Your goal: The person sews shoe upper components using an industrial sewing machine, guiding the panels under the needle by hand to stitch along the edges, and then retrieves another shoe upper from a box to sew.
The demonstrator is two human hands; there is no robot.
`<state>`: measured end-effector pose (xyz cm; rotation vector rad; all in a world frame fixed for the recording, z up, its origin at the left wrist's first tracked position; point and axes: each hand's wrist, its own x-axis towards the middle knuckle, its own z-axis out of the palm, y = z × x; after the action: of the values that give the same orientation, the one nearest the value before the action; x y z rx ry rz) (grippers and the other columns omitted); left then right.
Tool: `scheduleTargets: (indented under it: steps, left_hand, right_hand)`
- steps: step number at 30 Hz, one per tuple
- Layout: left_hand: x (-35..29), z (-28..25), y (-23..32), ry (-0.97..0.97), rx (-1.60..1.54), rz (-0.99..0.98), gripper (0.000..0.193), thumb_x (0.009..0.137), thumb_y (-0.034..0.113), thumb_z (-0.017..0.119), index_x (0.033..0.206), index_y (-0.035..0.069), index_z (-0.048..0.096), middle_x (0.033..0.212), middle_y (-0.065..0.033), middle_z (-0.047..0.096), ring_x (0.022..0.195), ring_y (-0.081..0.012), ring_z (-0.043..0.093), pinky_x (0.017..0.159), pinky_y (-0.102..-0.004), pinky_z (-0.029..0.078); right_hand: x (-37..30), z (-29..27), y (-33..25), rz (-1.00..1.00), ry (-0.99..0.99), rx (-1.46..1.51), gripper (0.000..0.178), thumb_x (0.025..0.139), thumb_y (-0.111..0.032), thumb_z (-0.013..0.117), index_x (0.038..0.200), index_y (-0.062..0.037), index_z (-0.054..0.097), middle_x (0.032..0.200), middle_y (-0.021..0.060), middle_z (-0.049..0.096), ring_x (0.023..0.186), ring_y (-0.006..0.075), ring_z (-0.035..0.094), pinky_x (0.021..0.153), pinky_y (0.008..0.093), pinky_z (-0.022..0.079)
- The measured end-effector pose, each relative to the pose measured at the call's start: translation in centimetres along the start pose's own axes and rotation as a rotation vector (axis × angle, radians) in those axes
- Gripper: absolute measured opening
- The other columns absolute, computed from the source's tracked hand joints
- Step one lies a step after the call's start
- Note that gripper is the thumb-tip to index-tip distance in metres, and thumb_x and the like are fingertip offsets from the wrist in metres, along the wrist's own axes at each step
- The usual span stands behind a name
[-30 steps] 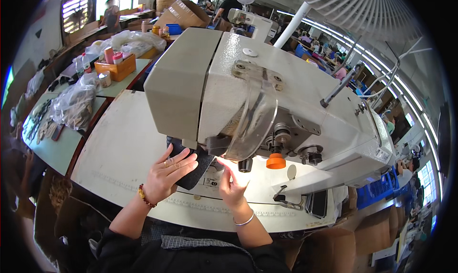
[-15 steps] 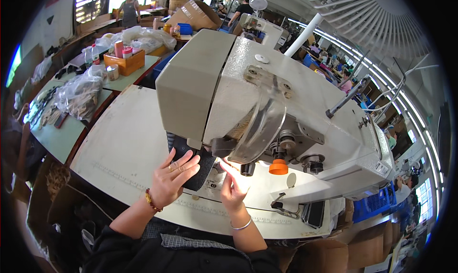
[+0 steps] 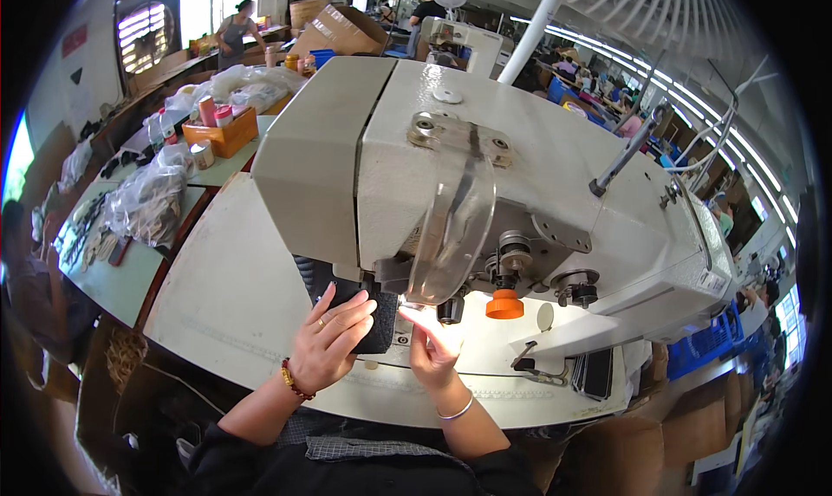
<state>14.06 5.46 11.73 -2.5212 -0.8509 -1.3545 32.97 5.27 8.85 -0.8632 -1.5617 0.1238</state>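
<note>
My left hand (image 3: 329, 347) lies flat, fingers extended, on the dark piece (image 3: 381, 324), close under the machine (image 3: 316, 158). The table (image 3: 212, 279) spreads widely leftward. My right hand (image 3: 435, 356) is just right of the piece, below the guard (image 3: 455, 232); glare hides whether it pinches anything.

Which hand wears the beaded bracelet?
The left hand, lying on the black piece, wears the beaded bracelet; the right hand has a plain silvery bangle instead.
</note>
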Motion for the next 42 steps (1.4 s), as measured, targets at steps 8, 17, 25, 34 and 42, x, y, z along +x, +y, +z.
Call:
scheduleTargets:
  steps: [8, 17, 25, 34, 42]
  left_hand:
    - [0.6, 0.3, -0.4, -0.015, -0.014, 0.020, 0.034, 0.062, -0.007, 0.059, 0.095, 0.003, 0.061, 0.109, -0.0098, 0.062, 0.110, -0.0247, 0.058, 0.104, -0.0465, 0.035]
    - [1.9, 0.1, -1.5, -0.012, -0.025, 0.044, 0.038, 0.057, -0.006, 0.059, 0.094, 0.002, 0.060, 0.107, -0.0091, 0.060, 0.101, -0.0252, 0.060, 0.089, -0.0416, 0.044]
    - [2.6, 0.1, -2.0, 0.018, -0.018, 0.013, 0.041, 0.055, -0.006, 0.061, 0.094, 0.003, 0.062, 0.101, -0.0067, 0.061, 0.094, -0.0237, 0.059, 0.084, -0.0394, 0.045]
    - [2.2, 1.8, -3.3, 0.028, 0.014, -0.016, 0.047, 0.052, -0.004, 0.064, 0.099, 0.006, 0.063, 0.086, -0.0022, 0.060, 0.077, -0.0209, 0.057, 0.078, -0.0369, 0.044]
    - [2.7, 2.1, -3.5, 0.064, 0.026, 0.000, 0.045, 0.055, -0.005, 0.066, 0.098, 0.007, 0.060, 0.078, -0.0033, 0.059, 0.078, -0.0241, 0.057, 0.080, -0.0383, 0.043]
  right_hand:
    - [-0.2, -0.3, 0.1, 0.064, -0.057, 0.058, 0.030, 0.065, 0.014, 0.055, 0.088, -0.0015, 0.068, 0.088, 0.0120, 0.064, 0.068, 0.0245, 0.056, 0.061, 0.0306, 0.047]
    - [0.2, -0.3, 0.0, -0.031, -0.048, 0.084, 0.038, 0.074, 0.019, 0.048, 0.099, 0.0006, 0.069, 0.077, 0.0035, 0.063, 0.051, 0.0036, 0.041, 0.048, 0.0163, 0.032]
    - [0.3, -0.5, -0.1, -0.014, -0.109, 0.054, 0.039, 0.073, 0.019, 0.047, 0.100, 0.0009, 0.069, 0.086, 0.0061, 0.065, 0.054, 0.0049, 0.043, 0.050, 0.0163, 0.034]
    - [0.6, -0.4, 0.0, -0.060, -0.096, 0.050, 0.039, 0.072, 0.018, 0.048, 0.102, 0.0023, 0.068, 0.087, 0.0098, 0.066, 0.060, 0.0094, 0.053, 0.054, 0.0188, 0.041]
    - [-0.2, -0.3, -0.5, 0.019, -0.142, -0.022, 0.036, 0.071, 0.016, 0.051, 0.102, 0.0053, 0.065, 0.087, 0.0123, 0.066, 0.076, 0.0256, 0.064, 0.075, 0.0296, 0.048]
